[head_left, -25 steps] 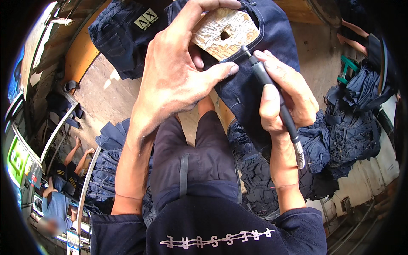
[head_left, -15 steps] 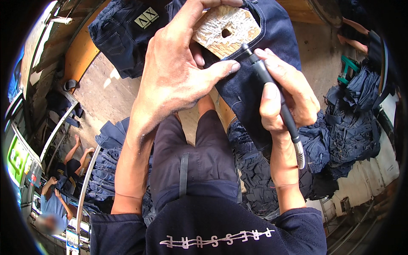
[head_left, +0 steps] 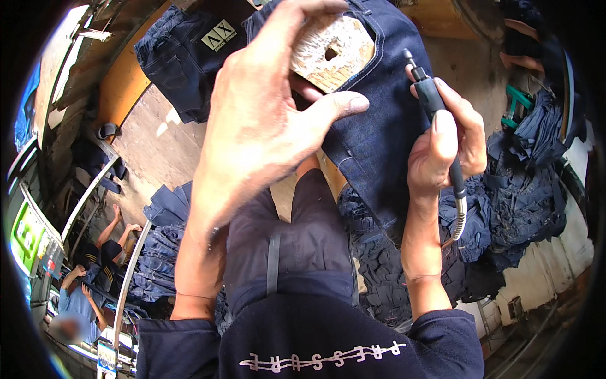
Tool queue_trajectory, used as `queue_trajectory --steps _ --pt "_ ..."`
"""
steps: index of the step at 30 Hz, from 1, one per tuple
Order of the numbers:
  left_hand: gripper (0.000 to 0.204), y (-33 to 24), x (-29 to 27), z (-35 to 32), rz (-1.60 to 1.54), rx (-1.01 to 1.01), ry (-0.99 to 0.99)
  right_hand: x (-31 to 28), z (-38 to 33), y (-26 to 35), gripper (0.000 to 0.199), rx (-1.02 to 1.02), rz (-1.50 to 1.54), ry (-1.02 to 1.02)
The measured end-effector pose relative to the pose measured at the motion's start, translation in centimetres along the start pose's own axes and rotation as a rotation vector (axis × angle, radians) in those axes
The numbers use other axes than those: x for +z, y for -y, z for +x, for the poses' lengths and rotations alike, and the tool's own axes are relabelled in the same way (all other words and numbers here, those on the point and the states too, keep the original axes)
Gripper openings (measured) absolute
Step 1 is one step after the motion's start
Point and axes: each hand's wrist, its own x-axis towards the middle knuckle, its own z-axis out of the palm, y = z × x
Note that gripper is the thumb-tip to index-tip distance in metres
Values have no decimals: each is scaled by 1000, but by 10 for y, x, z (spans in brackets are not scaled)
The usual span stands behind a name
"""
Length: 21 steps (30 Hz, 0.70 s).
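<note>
A dark blue denim garment with pale stitching hangs below and around a wooden block. The block has a small dark hole and a frayed, whitish top. My left hand is spread around the block's left side, thumb stretched out over the denim and index finger reaching past the far edge. Other fingertips show partly at the block's near-left edge; the rest are hidden. To the right, my right hand grips a black pen-shaped rotary tool, its small metal tip pointing away and apart from the block.
More dark denim with a patch lies at the far left. Piles of dark garments stand right, others left. A green stool-like frame is at the right. Another person sits at lower left; other limbs show upper right.
My right hand has drawn the rotary tool rightward, away from the block's edge. My left hand has shifted slightly, its thumb moving right, and the block has tilted a little.
</note>
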Motion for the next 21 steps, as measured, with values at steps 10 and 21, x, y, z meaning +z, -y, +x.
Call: queue_trajectory --steps 10,21 --pt "78 1 12 7 -230 -106 -86 -5 3 -6 35 -60 30 235" --pt "78 4 4 7 -240 -175 -38 -1 9 -9 34 -139 -13 242"
